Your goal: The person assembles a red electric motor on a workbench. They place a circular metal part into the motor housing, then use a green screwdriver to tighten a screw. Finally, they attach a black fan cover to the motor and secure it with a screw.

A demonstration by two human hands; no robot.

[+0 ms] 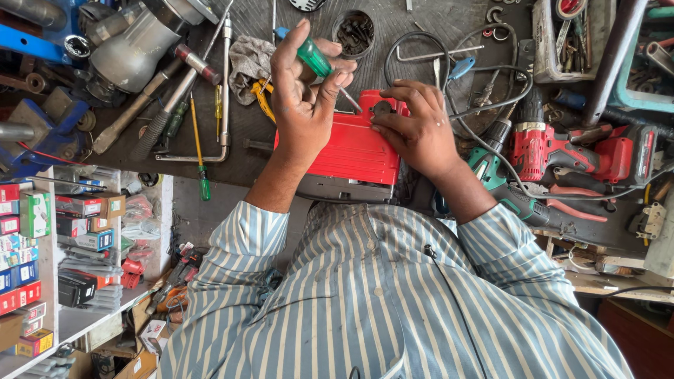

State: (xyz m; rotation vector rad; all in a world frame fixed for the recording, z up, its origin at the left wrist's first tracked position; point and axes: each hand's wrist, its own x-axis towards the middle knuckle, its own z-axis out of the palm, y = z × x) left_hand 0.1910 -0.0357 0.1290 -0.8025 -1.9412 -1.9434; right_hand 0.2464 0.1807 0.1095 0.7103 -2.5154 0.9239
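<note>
Blue-and-cream striped shirt point(379, 302), sleeves rolled to forearms, bare hands

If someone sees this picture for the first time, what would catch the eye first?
Probably the red tool housing at the centre of the bench, with both hands on it. The left hand holds a green-handled screwdriver to it; the right hand steadies its top edge. A red cordless drill lies to the right.

I note even, bright daylight, soft shadows only. Sharp focus on the surface point(246, 140). Mild glare on the metal housing point(133, 49). Edges bow slightly; no blur.
</note>
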